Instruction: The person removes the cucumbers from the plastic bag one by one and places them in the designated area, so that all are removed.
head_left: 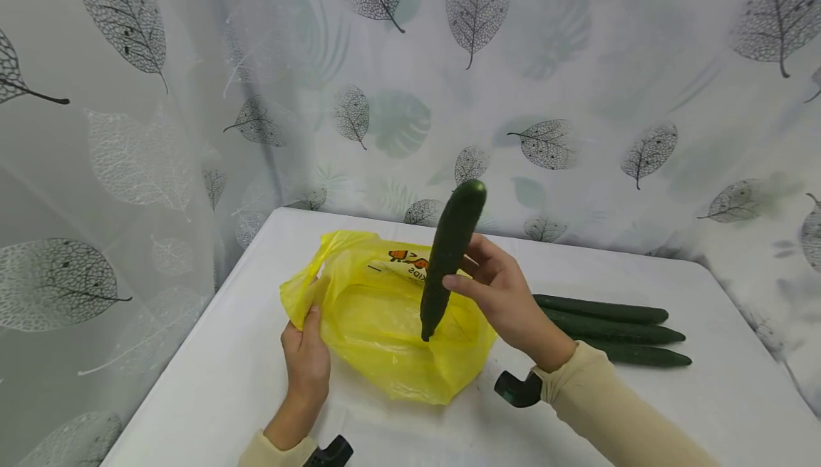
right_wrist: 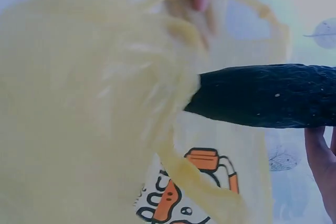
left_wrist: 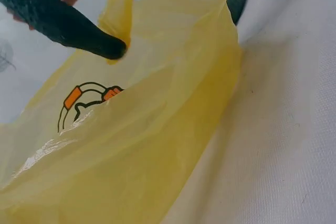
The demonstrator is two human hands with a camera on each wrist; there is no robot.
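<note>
My right hand grips a dark green cucumber between thumb and fingers. The cucumber is tilted, its lower tip at the mouth of a yellow plastic bag. In the right wrist view the tip of the cucumber passes behind a fold of the bag. With my left hand I pinch the left edge of the bag; some of its fingers are hidden behind the plastic. A cartoon print shows on the bag's far inner side.
Three more cucumbers lie side by side to the right, partly behind my right forearm. Everything rests on a white table. A leaf-patterned curtain hangs along the back and left of it.
</note>
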